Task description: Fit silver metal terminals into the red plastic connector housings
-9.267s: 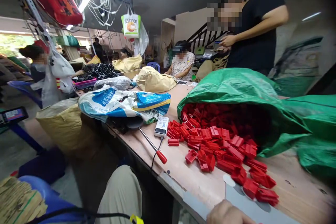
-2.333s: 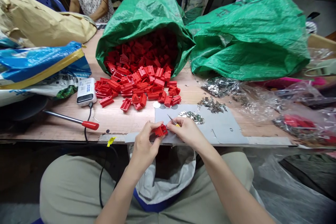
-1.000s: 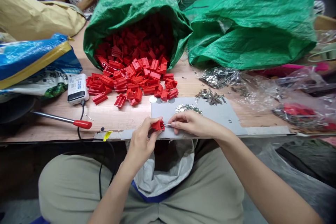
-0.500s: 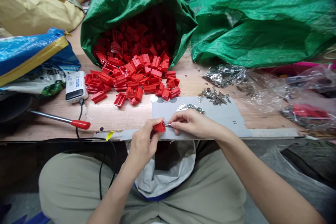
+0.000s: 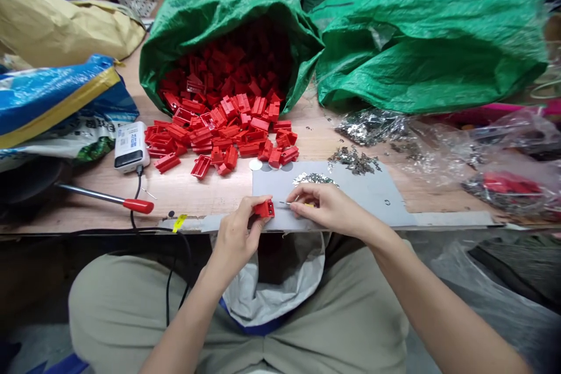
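My left hand (image 5: 239, 232) pinches one small red plastic part (image 5: 265, 208) at the table's front edge. My right hand (image 5: 328, 205) is closed on thin metal tweezers (image 5: 287, 203) whose tip points at the red part, a short gap away. Both hands hover over a grey sheet (image 5: 372, 196) on the table. A small heap of shiny metal bits (image 5: 314, 178) lies on that sheet just beyond my right hand. More red parts (image 5: 228, 137) spill from an open green sack (image 5: 210, 6).
A second green sack (image 5: 429, 35) lies at the right. A white power bank (image 5: 130, 146) and a red-handled tool (image 5: 109, 200) sit at the left. Clear plastic bags (image 5: 504, 158) lie at the right. A white bag (image 5: 272, 286) hangs open between my knees. Another person sits behind the table.
The tweezers' tip has drawn back a little from the red part, which it touched half a second ago. My left hand still holds the part in the same place.
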The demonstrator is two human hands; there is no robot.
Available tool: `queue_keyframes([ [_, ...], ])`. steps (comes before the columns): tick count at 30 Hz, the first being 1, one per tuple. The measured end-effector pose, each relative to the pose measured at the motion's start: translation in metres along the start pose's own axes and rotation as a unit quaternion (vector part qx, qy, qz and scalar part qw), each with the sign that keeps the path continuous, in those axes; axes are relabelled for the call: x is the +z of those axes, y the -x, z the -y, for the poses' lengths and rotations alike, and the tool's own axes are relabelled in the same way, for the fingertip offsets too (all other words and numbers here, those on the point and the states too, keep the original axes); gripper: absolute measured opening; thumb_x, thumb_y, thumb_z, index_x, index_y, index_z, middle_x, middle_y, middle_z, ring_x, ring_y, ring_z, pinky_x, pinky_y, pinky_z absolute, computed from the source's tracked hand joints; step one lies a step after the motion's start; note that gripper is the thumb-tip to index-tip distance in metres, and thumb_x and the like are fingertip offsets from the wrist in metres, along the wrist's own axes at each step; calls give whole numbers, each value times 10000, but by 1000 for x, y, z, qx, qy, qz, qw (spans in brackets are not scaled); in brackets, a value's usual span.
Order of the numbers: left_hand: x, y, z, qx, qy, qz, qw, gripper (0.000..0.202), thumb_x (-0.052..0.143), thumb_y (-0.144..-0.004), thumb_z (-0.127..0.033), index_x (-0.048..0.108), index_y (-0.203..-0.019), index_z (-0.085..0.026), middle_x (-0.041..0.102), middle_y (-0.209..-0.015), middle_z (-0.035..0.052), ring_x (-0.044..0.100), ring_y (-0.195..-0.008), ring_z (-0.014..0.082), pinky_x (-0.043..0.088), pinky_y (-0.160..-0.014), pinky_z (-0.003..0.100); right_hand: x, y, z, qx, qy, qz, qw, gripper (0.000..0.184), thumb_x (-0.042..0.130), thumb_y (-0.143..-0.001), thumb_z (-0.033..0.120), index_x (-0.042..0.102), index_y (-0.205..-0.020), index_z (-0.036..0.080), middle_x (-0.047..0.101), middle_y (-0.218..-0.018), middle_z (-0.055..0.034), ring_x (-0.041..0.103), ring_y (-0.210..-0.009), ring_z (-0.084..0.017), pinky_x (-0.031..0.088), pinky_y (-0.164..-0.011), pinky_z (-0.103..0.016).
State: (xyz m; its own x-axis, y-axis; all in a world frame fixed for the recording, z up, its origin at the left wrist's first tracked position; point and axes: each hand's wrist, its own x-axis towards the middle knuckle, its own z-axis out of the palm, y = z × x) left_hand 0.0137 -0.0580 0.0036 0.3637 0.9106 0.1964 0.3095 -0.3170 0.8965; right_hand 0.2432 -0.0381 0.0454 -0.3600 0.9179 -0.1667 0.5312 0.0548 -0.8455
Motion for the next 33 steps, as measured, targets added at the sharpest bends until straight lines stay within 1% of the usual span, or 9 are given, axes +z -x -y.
queue_keyframes([
  [3, 0, 0, 0, -1, 8, 1, 1000, 316, 535, -955, -198, 517, -1260, -277, 658, -1242, 49, 667, -1102, 174, 541, -944, 317, 0, 2, 2, -49, 74, -3, 996, 160, 605, -872, 272, 711, -948, 179, 719, -893, -42, 653, -797, -162, 449, -718, -244],
  [5, 0, -1, 1, 1, 14, 2, 1000, 314, 540, -951, -192, 522, -1250, -286, 661, -1235, 38, 663, -1109, 168, 538, -953, 313, 3, 0, 4, -59, 99, -3, 993, 153, 595, -873, 242, 717, -946, 185, 716, -882, -38, 644, -795, -162, 435, -717, -245],
  [9, 0, -1, 0, -3, 15, 1, 1000, 324, 546, -947, -184, 521, -1247, -306, 664, -1233, 21, 661, -1111, 156, 533, -962, 303, 8, -4, 5, -61, 134, -9, 989, 156, 580, -888, 242, 714, -942, 183, 706, -864, -49, 626, -780, -174, 410, -689, -251],
  [15, -1, -1, 0, 0, -1, 6, 1000, 336, 547, -947, -180, 519, -1259, -301, 670, -1185, 16, 664, -1093, 149, 530, -961, 288, 8, -7, 12, -71, 177, -1, 982, 114, 576, -888, 194, 689, -879, 189, 692, -804, -31, 604, -730, -159, 369, -657, -251],
  [19, -1, 0, 1, 6, -24, 11, 1000, 365, 532, -945, -156, 514, -1290, -274, 660, -1192, 35, 668, -1068, 153, 534, -950, 291, 8, -8, 23, -54, 261, 0, 964, 84, 594, -869, 182, 662, -819, 192, 674, -750, -21, 588, -679, -152, 317, -610, -258],
  [22, -1, 0, 2, 23, -45, 9, 999, 401, 525, -937, -121, 508, -1312, -262, 652, -1222, 43, 654, -1110, 160, 529, -961, 294, 9, -9, 29, -53, 310, 6, 949, 83, 589, -863, 178, 649, -808, 195, 665, -730, -14, 582, -671, -155, 287, -596, -266],
  [26, -1, -1, 2, 40, -66, 6, 997, 423, 520, -931, -96, 496, -1319, -263, 651, -1247, 38, 638, -1156, 160, 525, -978, 291, 10, -13, 30, -56, 326, 13, 943, 77, 585, -850, 170, 646, -812, 199, 665, -724, -6, 574, -663, -153, 259, -584, -270],
  [29, 0, -1, 2, 47, -73, 3, 996, 405, 523, -936, -107, 496, -1311, -255, 653, -1243, 44, 637, -1164, 164, 528, -981, 294, 11, -14, 29, -60, 318, 12, 946, 79, 588, -847, 170, 652, -812, 199, 662, -717, -7, 568, -662, -150, 256, -581, -266],
  [33, 0, -1, 2, 41, -67, 6, 997, 397, 528, -938, -116, 494, -1306, -261, 655, -1241, 44, 644, -1149, 166, 532, -969, 299, 10, -13, 26, -62, 296, 1, 953, 72, 601, -834, 149, 648, -795, 187, 653, -703, -9, 550, -644, -139, 271, -585, -249],
])
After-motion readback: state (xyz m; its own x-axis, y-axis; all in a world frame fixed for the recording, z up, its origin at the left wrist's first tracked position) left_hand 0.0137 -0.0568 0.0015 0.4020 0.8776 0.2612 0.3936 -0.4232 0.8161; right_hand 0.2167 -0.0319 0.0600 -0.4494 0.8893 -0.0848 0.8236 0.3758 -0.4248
